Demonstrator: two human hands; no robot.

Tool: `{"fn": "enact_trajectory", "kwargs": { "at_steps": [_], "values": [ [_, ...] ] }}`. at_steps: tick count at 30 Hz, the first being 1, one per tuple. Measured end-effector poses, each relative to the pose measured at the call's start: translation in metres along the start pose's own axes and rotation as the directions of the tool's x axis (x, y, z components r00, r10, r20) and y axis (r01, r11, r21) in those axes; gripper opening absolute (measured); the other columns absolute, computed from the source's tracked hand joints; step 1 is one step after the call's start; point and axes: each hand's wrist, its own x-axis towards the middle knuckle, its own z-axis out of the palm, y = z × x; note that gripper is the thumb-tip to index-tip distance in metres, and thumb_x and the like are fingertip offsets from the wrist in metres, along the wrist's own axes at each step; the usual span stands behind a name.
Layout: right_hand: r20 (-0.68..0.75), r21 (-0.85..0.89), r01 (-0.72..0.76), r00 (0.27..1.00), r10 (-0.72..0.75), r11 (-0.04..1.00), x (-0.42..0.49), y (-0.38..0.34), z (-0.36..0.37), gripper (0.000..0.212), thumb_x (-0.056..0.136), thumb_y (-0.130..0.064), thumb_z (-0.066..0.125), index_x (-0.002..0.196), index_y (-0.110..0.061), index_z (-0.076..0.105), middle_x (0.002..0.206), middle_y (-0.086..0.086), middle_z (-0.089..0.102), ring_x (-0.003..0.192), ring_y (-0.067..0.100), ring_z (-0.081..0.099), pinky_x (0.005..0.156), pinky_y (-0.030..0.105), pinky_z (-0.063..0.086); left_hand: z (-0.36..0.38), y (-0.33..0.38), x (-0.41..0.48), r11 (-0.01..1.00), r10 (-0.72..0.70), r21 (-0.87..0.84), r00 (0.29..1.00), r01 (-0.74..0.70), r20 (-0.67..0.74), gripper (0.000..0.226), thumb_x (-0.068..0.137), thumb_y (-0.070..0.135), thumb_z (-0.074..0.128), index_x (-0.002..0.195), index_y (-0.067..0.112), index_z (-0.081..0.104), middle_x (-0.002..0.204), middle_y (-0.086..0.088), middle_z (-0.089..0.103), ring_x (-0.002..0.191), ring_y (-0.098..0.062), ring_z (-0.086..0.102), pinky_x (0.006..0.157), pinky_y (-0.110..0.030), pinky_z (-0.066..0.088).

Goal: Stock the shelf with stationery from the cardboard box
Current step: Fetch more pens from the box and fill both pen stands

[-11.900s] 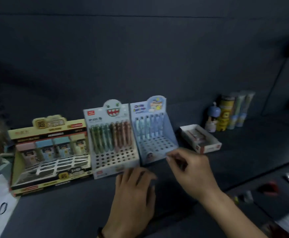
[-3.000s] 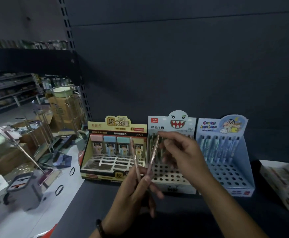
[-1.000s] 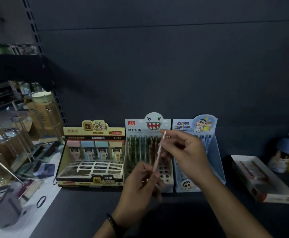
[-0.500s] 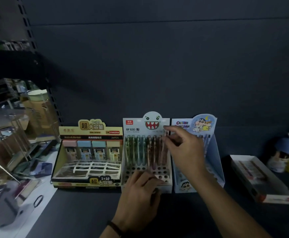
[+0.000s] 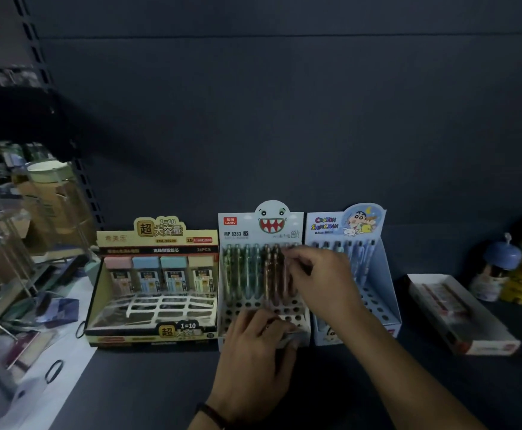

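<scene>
A white pen display box with a monster face (image 5: 261, 225) stands on the dark shelf (image 5: 148, 392). Green and pink pens (image 5: 241, 268) stand upright in its back row of holes. My right hand (image 5: 321, 280) reaches over the box's right side and pinches the top of a pink pen (image 5: 284, 276) that stands in that row. My left hand (image 5: 253, 358) rests on the box's low front edge, fingers laid over the empty holes. No cardboard supply box can be made out.
A yellow lead-refill display (image 5: 157, 237) stands to the left and a blue cartoon pen display (image 5: 374, 274) to the right. Further right lie a shallow white tray box (image 5: 458, 315) and small figurines (image 5: 501, 265). Off the shelf's left end are cluttered racks and bags.
A second ago both hands held a pink pen in the air. The pen now stands in the back row, and my left hand has dropped onto the box's front.
</scene>
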Motion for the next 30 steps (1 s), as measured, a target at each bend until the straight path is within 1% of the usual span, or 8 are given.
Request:
{"fn": "enact_trajectory", "kwargs": {
  "at_steps": [2,5,11,14,18,22,24,30],
  "values": [
    [0.038,-0.009,-0.001,0.999,0.001,1.000,-0.003,-0.002,-0.005,0.029,0.103,-0.021,0.066,0.130,-0.030,0.075,0.094,-0.011,0.080,0.055,0.007,0.066,0.060,0.028,0.060,0.000,0.000,-0.001,1.000,-0.005,-0.001,1.000,0.005,0.008,0.026,0.101,0.047,0.050,0.119,0.036,0.065,0.120,0.015,0.055,0.113,-0.013,0.045,0.092,-0.034,0.047],
    [0.011,-0.012,-0.024,1.000,0.024,1.000,-0.014,-0.004,-0.012,0.038,0.102,-0.027,0.066,0.139,-0.037,0.067,0.096,-0.016,0.077,0.068,0.006,0.071,0.072,0.028,0.062,-0.003,0.002,-0.003,1.000,-0.009,-0.028,1.000,0.009,0.023,0.029,0.102,0.048,0.047,0.120,0.036,0.065,0.120,0.014,0.055,0.115,-0.013,0.045,0.094,-0.032,0.046],
    [-0.144,0.009,-0.099,0.985,0.100,0.995,-0.065,-0.002,-0.045,0.014,0.096,-0.020,0.074,0.109,-0.022,0.079,0.087,-0.016,0.076,0.085,-0.004,0.071,0.073,0.008,0.051,-0.006,0.009,-0.007,0.995,-0.016,-0.093,0.999,0.021,0.051,0.016,0.099,0.036,0.060,0.112,0.045,0.057,0.119,0.021,0.050,0.120,-0.010,0.044,0.093,-0.032,0.032],
    [-0.159,-0.002,-0.156,0.975,0.154,0.988,-0.107,0.002,-0.077,0.010,0.095,-0.023,0.075,0.104,-0.026,0.080,0.082,-0.019,0.074,0.079,-0.006,0.069,0.068,0.007,0.047,-0.010,0.028,-0.010,0.994,0.092,-0.076,0.988,-0.083,0.125,0.014,0.102,0.042,0.054,0.116,0.045,0.053,0.122,0.021,0.049,0.116,-0.012,0.048,0.094,-0.036,0.039],
    [-0.139,-0.011,-0.321,0.938,0.317,0.947,-0.170,0.017,-0.128,0.011,0.095,-0.025,0.075,0.101,-0.033,0.080,0.088,-0.022,0.076,0.087,-0.009,0.069,0.074,0.007,0.049,-0.017,0.092,-0.022,0.956,0.235,-0.238,0.936,-0.174,0.262,0.014,0.105,0.054,0.044,0.119,0.049,0.046,0.126,0.023,0.048,0.108,-0.005,0.054,0.089,-0.032,0.051],
    [-0.159,-0.091,-0.416,0.903,0.399,0.905,-0.253,0.041,-0.183,0.009,0.095,-0.026,0.076,0.102,-0.030,0.080,0.090,-0.021,0.076,0.089,-0.008,0.069,0.077,0.014,0.054,0.008,0.179,-0.051,0.905,0.419,-0.237,0.834,-0.353,0.359,0.012,0.101,0.052,0.046,0.105,0.042,0.051,0.103,0.017,0.055,0.082,-0.009,0.057,0.067,-0.036,0.054],
    [-0.177,-0.123,-0.495,0.864,0.471,0.860,-0.309,0.056,-0.219,0.008,0.096,-0.030,0.074,0.103,-0.031,0.079,0.091,-0.021,0.075,0.089,-0.006,0.069,0.077,0.017,0.054,0.031,0.234,-0.070,0.865,0.502,-0.226,0.757,-0.449,0.417,0.017,0.102,0.052,0.041,0.105,0.040,0.051,0.101,0.015,0.057,0.081,-0.011,0.059,0.067,-0.036,0.054],
    [-0.230,-0.133,-0.794,0.607,0.761,0.593,-0.520,0.099,-0.341,0.008,0.097,-0.035,0.071,0.104,-0.034,0.075,0.089,-0.022,0.072,0.083,-0.004,0.066,0.077,0.020,0.051,0.117,0.416,-0.152,0.734,0.641,-0.328,0.447,-0.595,0.625,0.023,0.103,0.051,0.041,0.108,0.032,0.052,0.106,0.008,0.062,0.096,-0.022,0.066,0.078,-0.040,0.056]
  ]
}}
